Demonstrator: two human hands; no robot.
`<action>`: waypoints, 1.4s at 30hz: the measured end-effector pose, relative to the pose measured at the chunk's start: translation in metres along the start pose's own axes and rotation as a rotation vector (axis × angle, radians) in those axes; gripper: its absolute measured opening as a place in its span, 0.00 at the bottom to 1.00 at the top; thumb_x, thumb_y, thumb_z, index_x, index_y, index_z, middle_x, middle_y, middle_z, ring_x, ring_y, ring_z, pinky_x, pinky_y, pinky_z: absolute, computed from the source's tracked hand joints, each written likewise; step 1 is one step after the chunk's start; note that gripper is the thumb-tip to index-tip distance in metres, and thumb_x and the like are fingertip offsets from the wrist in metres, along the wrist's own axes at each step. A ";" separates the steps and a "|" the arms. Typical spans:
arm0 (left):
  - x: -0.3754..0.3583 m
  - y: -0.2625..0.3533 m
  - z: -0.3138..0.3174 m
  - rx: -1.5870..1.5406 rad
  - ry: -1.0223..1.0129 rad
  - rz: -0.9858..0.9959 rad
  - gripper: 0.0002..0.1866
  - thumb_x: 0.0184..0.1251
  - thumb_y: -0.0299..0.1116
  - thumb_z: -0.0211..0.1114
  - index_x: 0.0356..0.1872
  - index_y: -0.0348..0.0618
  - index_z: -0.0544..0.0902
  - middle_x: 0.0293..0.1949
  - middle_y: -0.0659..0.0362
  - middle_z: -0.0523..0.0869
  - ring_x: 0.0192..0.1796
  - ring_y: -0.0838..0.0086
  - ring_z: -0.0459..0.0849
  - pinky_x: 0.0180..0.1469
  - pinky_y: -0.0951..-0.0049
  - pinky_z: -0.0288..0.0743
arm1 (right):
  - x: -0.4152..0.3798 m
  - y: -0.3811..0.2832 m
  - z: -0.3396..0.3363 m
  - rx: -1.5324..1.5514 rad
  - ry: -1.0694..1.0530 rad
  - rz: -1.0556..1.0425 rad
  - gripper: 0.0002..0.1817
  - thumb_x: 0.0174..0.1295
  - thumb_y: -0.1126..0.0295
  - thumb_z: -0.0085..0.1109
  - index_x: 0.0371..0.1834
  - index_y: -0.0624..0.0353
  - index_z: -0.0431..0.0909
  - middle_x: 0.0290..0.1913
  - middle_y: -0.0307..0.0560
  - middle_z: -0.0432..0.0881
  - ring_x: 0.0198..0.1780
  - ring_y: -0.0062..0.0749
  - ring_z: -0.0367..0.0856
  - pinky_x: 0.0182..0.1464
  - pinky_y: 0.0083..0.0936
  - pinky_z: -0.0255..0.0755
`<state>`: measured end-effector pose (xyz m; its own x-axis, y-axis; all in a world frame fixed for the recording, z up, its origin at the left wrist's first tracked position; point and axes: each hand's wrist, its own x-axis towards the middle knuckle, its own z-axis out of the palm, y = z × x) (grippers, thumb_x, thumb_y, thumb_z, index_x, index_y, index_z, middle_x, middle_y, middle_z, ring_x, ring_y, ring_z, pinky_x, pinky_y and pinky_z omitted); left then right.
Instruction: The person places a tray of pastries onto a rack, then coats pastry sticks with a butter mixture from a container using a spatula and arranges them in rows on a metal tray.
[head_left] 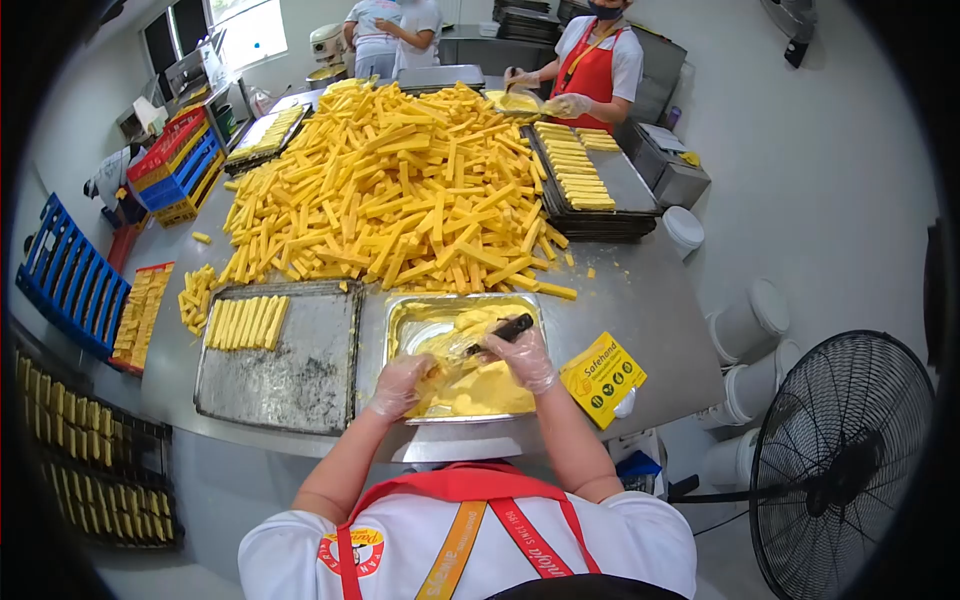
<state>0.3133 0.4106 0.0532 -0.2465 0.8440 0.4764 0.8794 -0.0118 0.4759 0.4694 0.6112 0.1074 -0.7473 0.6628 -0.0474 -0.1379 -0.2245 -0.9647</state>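
My left hand (402, 386), in a clear glove, is closed around what looks like a yellow bread stick, mostly hidden by the fingers, at the left side of a metal pan (392, 335). Soft yellow spread (490, 390) lies in the pan, heaped toward its right and front. Over the pan's right side, my gloved right hand (523, 360) grips a black-handled spatula (513, 328); its blade is hard to make out. Behind the pan rises a large pile of yellow bread sticks (400, 190). Left of it, a dark baking tray (290, 385) bears a row of coated sticks (247, 322).
A yellow glove box (603, 380) lies right of the pan. Stacked trays (600, 222) with sticks stand at the far right, near a co-worker in a red apron (590, 75). A black fan (845, 470) and white buckets (750, 320) are on the right, crates (75, 275) on the left.
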 end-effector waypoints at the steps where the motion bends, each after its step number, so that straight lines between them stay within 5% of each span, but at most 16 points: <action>1: -0.002 0.000 -0.002 0.023 -0.032 0.026 0.19 0.52 0.29 0.72 0.45 0.40 0.77 0.34 0.49 0.83 0.37 0.51 0.84 0.40 0.59 0.78 | 0.003 0.006 -0.003 -0.059 -0.013 0.015 0.11 0.50 0.70 0.72 0.31 0.64 0.81 0.28 0.40 0.83 0.24 0.24 0.81 0.28 0.26 0.76; 6: -0.004 -0.003 0.005 -0.062 -0.037 -0.055 0.18 0.53 0.27 0.70 0.45 0.41 0.77 0.32 0.49 0.83 0.35 0.51 0.83 0.39 0.59 0.77 | 0.024 0.031 -0.025 -0.680 0.183 -0.038 0.08 0.51 0.70 0.69 0.27 0.63 0.80 0.24 0.41 0.82 0.24 0.23 0.80 0.27 0.25 0.75; 10: -0.002 0.005 0.007 -0.134 0.059 -0.237 0.18 0.51 0.26 0.69 0.45 0.43 0.77 0.32 0.49 0.83 0.35 0.54 0.84 0.39 0.61 0.77 | -0.015 -0.005 0.018 0.144 -0.111 -0.019 0.10 0.55 0.76 0.70 0.37 0.61 0.78 0.31 0.41 0.81 0.29 0.25 0.82 0.30 0.21 0.76; 13: -0.005 0.006 0.005 -0.182 0.044 -0.405 0.17 0.51 0.29 0.71 0.43 0.43 0.77 0.32 0.50 0.84 0.35 0.56 0.85 0.40 0.62 0.78 | -0.002 0.017 0.002 -0.077 -0.070 -0.016 0.08 0.55 0.74 0.70 0.32 0.62 0.79 0.28 0.41 0.82 0.27 0.24 0.81 0.30 0.23 0.76; 15: -0.007 0.009 -0.001 -0.175 0.025 -0.438 0.17 0.51 0.29 0.71 0.43 0.43 0.78 0.32 0.50 0.84 0.36 0.56 0.85 0.41 0.62 0.78 | 0.010 0.023 -0.007 -0.280 0.141 -0.060 0.08 0.54 0.71 0.67 0.24 0.65 0.81 0.24 0.41 0.84 0.25 0.23 0.81 0.29 0.24 0.76; 17: -0.006 0.010 -0.002 -0.168 0.035 -0.452 0.16 0.52 0.32 0.70 0.42 0.43 0.80 0.32 0.49 0.85 0.36 0.55 0.86 0.41 0.61 0.78 | 0.007 0.012 -0.013 -0.831 0.191 -0.049 0.08 0.54 0.72 0.68 0.30 0.66 0.81 0.26 0.42 0.84 0.27 0.24 0.83 0.30 0.24 0.76; 20: -0.010 -0.001 0.009 -0.110 0.023 -0.451 0.15 0.51 0.34 0.70 0.40 0.42 0.82 0.33 0.47 0.86 0.36 0.53 0.86 0.41 0.59 0.78 | -0.011 0.010 0.012 -0.185 0.027 -0.083 0.08 0.55 0.73 0.68 0.35 0.64 0.80 0.28 0.42 0.84 0.28 0.26 0.83 0.31 0.25 0.77; 23: -0.012 -0.005 0.007 -0.058 -0.024 -0.469 0.13 0.50 0.36 0.69 0.36 0.41 0.83 0.33 0.45 0.85 0.36 0.50 0.85 0.41 0.57 0.78 | -0.020 0.004 0.021 0.040 -0.133 -0.017 0.10 0.56 0.74 0.68 0.38 0.63 0.78 0.30 0.42 0.83 0.27 0.25 0.82 0.30 0.23 0.77; 25: -0.011 0.003 -0.011 -0.071 -0.042 -0.531 0.12 0.50 0.37 0.67 0.33 0.41 0.83 0.31 0.44 0.85 0.36 0.48 0.85 0.43 0.54 0.78 | -0.004 0.021 0.001 -0.283 -0.009 -0.016 0.07 0.55 0.72 0.68 0.29 0.61 0.79 0.26 0.39 0.82 0.26 0.22 0.81 0.28 0.21 0.75; 27: -0.015 -0.003 -0.031 -0.105 0.096 -0.601 0.10 0.50 0.36 0.68 0.31 0.43 0.85 0.30 0.45 0.86 0.35 0.50 0.85 0.40 0.57 0.79 | 0.009 0.043 -0.022 -0.471 0.137 0.000 0.09 0.55 0.77 0.67 0.38 0.67 0.80 0.33 0.42 0.83 0.28 0.25 0.82 0.28 0.22 0.79; 34: -0.061 -0.122 -0.114 0.390 0.677 -0.737 0.08 0.51 0.35 0.71 0.27 0.44 0.84 0.27 0.49 0.85 0.30 0.52 0.84 0.33 0.56 0.76 | -0.004 0.047 -0.013 -0.229 0.285 -0.023 0.06 0.55 0.79 0.66 0.32 0.66 0.78 0.30 0.43 0.82 0.24 0.26 0.81 0.25 0.21 0.79; 42: -0.110 -0.212 -0.105 0.600 0.687 -0.743 0.07 0.47 0.31 0.71 0.26 0.42 0.82 0.25 0.48 0.83 0.33 0.50 0.83 0.39 0.53 0.76 | -0.003 0.047 -0.011 -0.280 0.331 0.006 0.07 0.56 0.77 0.67 0.32 0.67 0.78 0.29 0.44 0.82 0.24 0.25 0.80 0.25 0.21 0.77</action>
<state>0.1111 0.2639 -0.0225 -0.7859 0.0686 0.6146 0.4330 0.7707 0.4676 0.4723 0.6069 0.0592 -0.4923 0.8658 -0.0901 0.0820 -0.0569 -0.9950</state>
